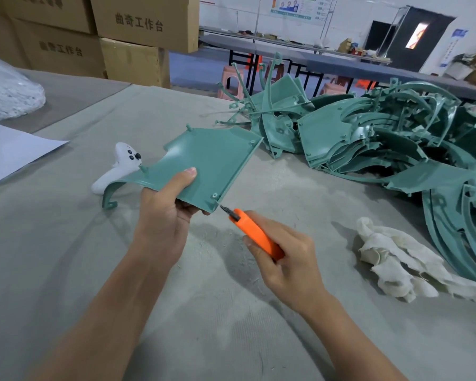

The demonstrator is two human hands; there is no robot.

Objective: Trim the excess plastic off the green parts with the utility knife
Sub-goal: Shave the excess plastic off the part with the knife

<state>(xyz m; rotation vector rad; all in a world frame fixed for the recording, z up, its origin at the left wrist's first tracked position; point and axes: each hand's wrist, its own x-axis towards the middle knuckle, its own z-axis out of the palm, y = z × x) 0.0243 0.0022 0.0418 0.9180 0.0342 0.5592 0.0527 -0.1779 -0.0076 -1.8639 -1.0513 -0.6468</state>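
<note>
While left hand point(162, 218) grips green part point(209, 160); right hand point(289, 259) | utility knife point(254, 232) at corner

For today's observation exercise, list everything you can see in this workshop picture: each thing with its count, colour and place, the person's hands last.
Green part: one, teal, held up over the table.
Utility knife: one, orange, blade tip at the part's lower corner.
Pile of green parts: many, teal, table's right.
Controller: one, white, behind the held part.
Rag: one, off-white, right of the knife.
Paper sheet: one, white, far left.
Cardboard boxes: several, brown, stacked behind.
Stools: several, pink or orange, background.
Table: one, grey covering.
Left hand: grips the part.
Right hand: grips the knife.
</note>
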